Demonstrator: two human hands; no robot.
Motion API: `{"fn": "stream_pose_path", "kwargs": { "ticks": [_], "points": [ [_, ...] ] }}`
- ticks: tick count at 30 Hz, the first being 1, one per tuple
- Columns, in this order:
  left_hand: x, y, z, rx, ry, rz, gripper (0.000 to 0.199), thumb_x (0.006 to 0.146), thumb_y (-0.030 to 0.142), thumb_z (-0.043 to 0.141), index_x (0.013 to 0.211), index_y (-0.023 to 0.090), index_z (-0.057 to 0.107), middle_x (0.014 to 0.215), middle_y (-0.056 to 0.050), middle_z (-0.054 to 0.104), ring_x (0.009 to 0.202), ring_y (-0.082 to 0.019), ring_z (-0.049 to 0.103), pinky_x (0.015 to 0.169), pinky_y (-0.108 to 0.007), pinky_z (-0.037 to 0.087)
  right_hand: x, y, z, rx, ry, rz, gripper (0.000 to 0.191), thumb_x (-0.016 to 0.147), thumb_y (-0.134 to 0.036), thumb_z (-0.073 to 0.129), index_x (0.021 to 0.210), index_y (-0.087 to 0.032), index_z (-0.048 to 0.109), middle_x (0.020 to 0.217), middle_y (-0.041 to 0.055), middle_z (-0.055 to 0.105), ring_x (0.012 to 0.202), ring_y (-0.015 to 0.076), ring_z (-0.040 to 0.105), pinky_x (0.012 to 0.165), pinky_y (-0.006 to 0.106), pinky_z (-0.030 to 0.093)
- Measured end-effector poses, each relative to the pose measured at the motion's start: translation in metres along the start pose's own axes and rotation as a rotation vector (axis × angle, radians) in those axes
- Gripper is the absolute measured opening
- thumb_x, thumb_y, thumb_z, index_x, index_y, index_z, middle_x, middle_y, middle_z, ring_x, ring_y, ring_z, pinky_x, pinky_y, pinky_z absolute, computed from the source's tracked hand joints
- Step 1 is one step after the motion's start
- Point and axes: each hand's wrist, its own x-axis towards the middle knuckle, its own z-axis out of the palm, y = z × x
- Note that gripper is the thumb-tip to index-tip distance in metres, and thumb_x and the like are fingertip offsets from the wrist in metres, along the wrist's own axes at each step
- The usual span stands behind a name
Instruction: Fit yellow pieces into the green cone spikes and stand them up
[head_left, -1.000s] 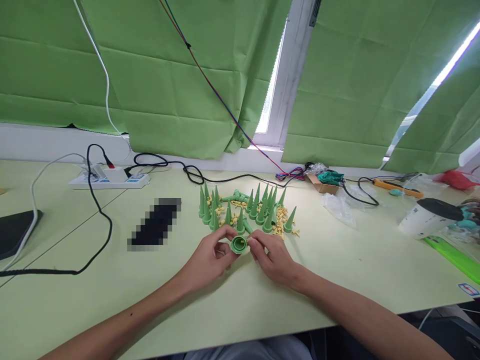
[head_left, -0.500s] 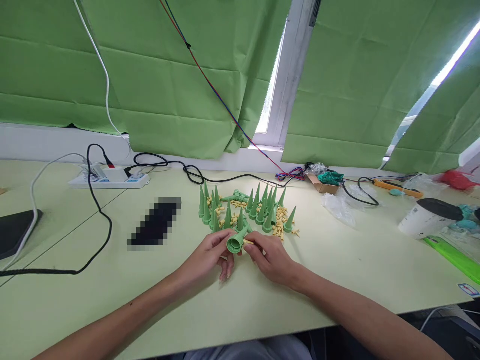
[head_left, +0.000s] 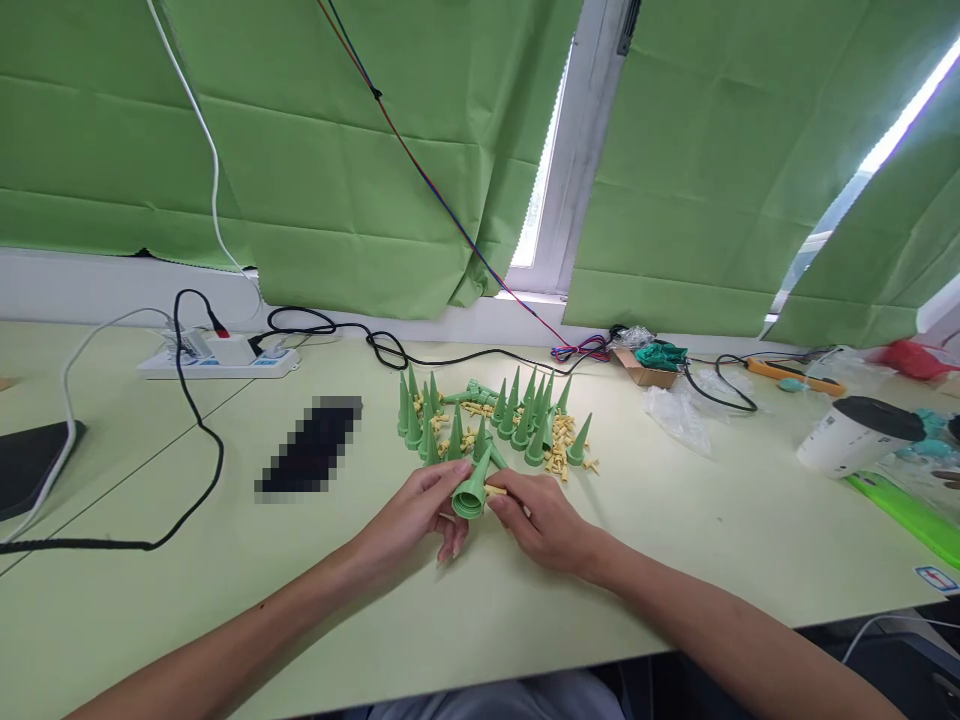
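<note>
My left hand grips a green cone near the table's middle, its hollow round base tilted toward me. Close against the cone's right side, my right hand pinches a small yellow piece. Just beyond my hands several green cones stand upright in a loose cluster. Small yellow pieces lie in a heap at the cluster's right, with more scattered among the cones. Other green parts lie on their sides behind them.
A pixelated dark object lies left of the cones. Further back are a white power strip and black cables. At the right are a small cardboard box, plastic bags, a white cup with black lid and a bright green strip.
The green cone in my left hand has turned, so its tip points more upward and its open base faces lower. My right hand with the yellow piece has barely moved.
</note>
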Motion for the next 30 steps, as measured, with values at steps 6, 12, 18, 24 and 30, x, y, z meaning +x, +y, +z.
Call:
{"fn": "stream_pose_path", "kwargs": {
  "ticks": [6,12,18,24,30],
  "points": [
    [-0.0009,-0.0002,-0.0018,0.049,-0.013,0.029,0.04,0.092,0.054,0.057,0.078,0.016,0.055,0.055,0.004,0.05,0.045,-0.012,0.056,0.039,-0.02,0.042,0.0002,-0.0015,-0.0029,0.004,-0.043,0.014,0.025,0.105,-0.034,0.032,0.087,-0.022,0.045,0.062,-0.0043,0.046,0.051,0.0114,0.041,0.055,0.024,0.032],
    [-0.0026,0.0024,-0.0015,0.134,-0.014,0.041,0.038,0.092,0.054,0.057,0.083,0.017,0.056,0.06,0.004,0.053,0.046,-0.011,0.056,0.04,-0.019,0.042,0.0003,-0.0019,-0.0038,0.015,-0.054,0.015,0.024,0.104,-0.032,0.032,0.085,-0.023,0.043,0.061,-0.0044,0.045,0.05,0.0119,0.04,0.055,0.024,0.031],
    [-0.0056,0.006,0.0009,0.23,-0.004,0.065,0.036,0.09,0.053,0.059,0.088,0.017,0.056,0.066,0.005,0.05,0.047,-0.009,0.053,0.042,-0.02,0.041,0.0005,-0.0013,-0.0044,-0.007,-0.064,0.048,0.026,0.105,-0.033,0.03,0.086,-0.022,0.044,0.06,-0.0047,0.044,0.049,0.0118,0.039,0.055,0.024,0.03],
    [-0.0058,0.0042,0.0006,0.326,-0.03,0.112,0.032,0.092,0.05,0.058,0.091,0.018,0.053,0.07,0.003,0.055,0.046,-0.007,0.048,0.044,-0.021,0.037,0.0004,0.0012,-0.0019,-0.067,-0.082,0.022,0.027,0.105,-0.033,0.032,0.083,-0.022,0.044,0.064,-0.0034,0.047,0.051,0.0113,0.04,0.055,0.025,0.028],
    [-0.0065,0.0007,0.0008,0.396,0.013,0.118,0.029,0.092,0.048,0.058,0.09,0.02,0.049,0.052,0.008,0.045,0.045,-0.009,0.043,0.045,-0.021,0.032,-0.0005,0.0024,-0.0012,-0.111,-0.087,0.03,0.028,0.105,-0.032,0.033,0.081,-0.022,0.042,0.063,-0.004,0.044,0.052,0.0111,0.037,0.054,0.025,0.025]
  ]
}}
